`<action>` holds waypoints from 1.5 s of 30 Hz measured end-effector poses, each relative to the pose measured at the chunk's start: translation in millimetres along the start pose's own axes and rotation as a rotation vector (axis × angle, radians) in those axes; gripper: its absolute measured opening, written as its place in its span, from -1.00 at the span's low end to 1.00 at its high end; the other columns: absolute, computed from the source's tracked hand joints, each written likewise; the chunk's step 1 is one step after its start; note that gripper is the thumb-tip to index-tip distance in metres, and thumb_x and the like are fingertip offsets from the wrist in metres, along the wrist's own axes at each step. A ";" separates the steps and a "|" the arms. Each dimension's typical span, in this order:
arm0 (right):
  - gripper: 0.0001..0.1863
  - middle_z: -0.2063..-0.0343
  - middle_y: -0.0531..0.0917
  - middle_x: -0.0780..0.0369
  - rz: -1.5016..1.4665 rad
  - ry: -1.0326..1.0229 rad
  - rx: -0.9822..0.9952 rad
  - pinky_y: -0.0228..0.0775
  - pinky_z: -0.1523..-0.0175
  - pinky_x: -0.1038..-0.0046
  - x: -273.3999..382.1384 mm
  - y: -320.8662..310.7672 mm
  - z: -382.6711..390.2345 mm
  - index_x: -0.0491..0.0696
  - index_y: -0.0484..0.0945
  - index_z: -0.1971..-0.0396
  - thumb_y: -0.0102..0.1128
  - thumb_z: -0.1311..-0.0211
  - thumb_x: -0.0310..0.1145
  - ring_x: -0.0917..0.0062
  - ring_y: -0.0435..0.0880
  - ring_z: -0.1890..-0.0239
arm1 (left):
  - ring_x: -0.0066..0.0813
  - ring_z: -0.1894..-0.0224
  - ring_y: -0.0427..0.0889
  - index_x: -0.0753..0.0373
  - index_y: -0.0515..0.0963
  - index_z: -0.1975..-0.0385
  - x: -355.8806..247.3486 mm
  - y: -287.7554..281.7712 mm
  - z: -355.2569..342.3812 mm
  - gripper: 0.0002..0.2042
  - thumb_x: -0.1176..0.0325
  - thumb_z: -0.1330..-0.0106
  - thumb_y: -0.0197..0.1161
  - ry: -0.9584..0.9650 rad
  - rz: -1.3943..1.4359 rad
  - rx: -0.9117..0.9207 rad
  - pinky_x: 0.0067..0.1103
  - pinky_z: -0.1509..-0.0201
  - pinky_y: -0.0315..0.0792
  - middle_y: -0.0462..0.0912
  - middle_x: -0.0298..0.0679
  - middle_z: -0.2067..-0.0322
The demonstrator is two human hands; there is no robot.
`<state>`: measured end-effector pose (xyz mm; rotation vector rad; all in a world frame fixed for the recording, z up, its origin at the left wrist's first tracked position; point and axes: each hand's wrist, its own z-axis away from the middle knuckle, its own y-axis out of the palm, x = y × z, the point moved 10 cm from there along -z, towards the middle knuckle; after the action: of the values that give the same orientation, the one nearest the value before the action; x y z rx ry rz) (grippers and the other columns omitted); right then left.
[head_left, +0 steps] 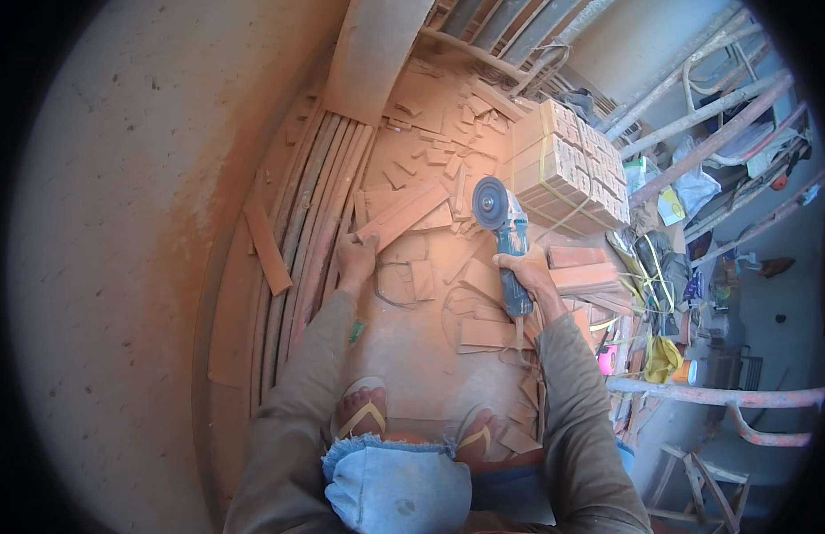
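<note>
Gripped in my left hand [357,259] is a long, narrow terracotta tile [412,210], angled up toward the right. My right hand [529,272] is wrapped round the teal and black body of an angle grinder [514,291], whose dark disc [489,202] faces up just right of the tile's far end. The disc and tile appear apart. Broken tile pieces [434,153] and red dust cover much of the floor around and beyond my hands. More tile strips [577,277] lie stacked beside my right hand.
Strapped tile bundles [553,178] stand at upper right. Long dusty boards [301,205] run along the left beside a wall [110,267]. Scaffold tubes [715,389], bags [661,360] and clutter fill the right. A tall board [368,53] rises at the top. My sandalled feet [361,409] show below.
</note>
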<state>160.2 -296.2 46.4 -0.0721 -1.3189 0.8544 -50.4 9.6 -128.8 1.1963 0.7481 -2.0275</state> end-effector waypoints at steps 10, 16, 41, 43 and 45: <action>-0.59 0.35 0.70 0.27 0.146 -0.061 0.036 0.53 0.18 0.39 25.5 -8.9 -23.2 -0.17 0.63 0.18 0.53 0.09 -0.43 0.51 0.66 0.35 | -0.52 0.43 0.61 0.42 0.53 0.26 7.4 -3.2 9.2 -0.83 0.41 -0.43 0.29 -0.016 0.224 0.131 -0.53 0.49 0.46 0.62 -0.23 0.40; -0.53 0.28 0.69 0.25 0.278 -0.057 0.108 0.52 0.15 0.44 20.5 10.5 -44.4 -0.18 0.61 0.11 0.51 0.09 -0.43 0.54 0.64 0.29 | -0.53 0.40 0.65 0.46 0.55 0.04 -4.5 -4.0 8.6 -0.77 0.41 -0.49 0.21 0.005 0.293 0.079 -0.58 0.44 0.53 0.68 -0.16 0.24; -0.53 0.32 0.72 0.19 0.351 -0.014 0.227 0.54 0.14 0.41 36.9 46.5 -84.7 -0.22 0.64 0.16 0.56 0.11 -0.35 0.50 0.67 0.32 | -0.55 0.37 0.69 0.45 0.57 -0.03 -20.2 4.5 20.4 -0.74 0.38 -0.54 0.13 -0.156 0.273 0.134 -0.64 0.36 0.58 0.71 -0.16 0.19; -0.53 0.32 0.72 0.19 0.404 0.004 0.216 0.53 0.14 0.41 40.4 46.4 -84.7 -0.23 0.64 0.16 0.56 0.11 -0.35 0.49 0.67 0.32 | -0.55 0.38 0.69 0.46 0.57 -0.02 -19.0 3.3 19.1 -0.74 0.39 -0.53 0.13 -0.164 0.261 0.114 -0.63 0.37 0.58 0.72 -0.14 0.19; -0.52 0.32 0.72 0.19 0.383 0.006 0.228 0.53 0.14 0.41 40.3 47.7 -85.5 -0.23 0.63 0.16 0.56 0.11 -0.34 0.49 0.67 0.32 | -0.51 0.32 0.71 0.49 0.52 -0.11 -17.6 3.1 18.3 -0.70 0.41 -0.54 0.11 -0.176 0.233 0.117 -0.64 0.33 0.60 0.71 -0.09 0.12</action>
<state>209.8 -204.2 30.1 -0.1508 -1.2114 1.3240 -51.1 -1.6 -105.8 1.0964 0.3906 -1.9699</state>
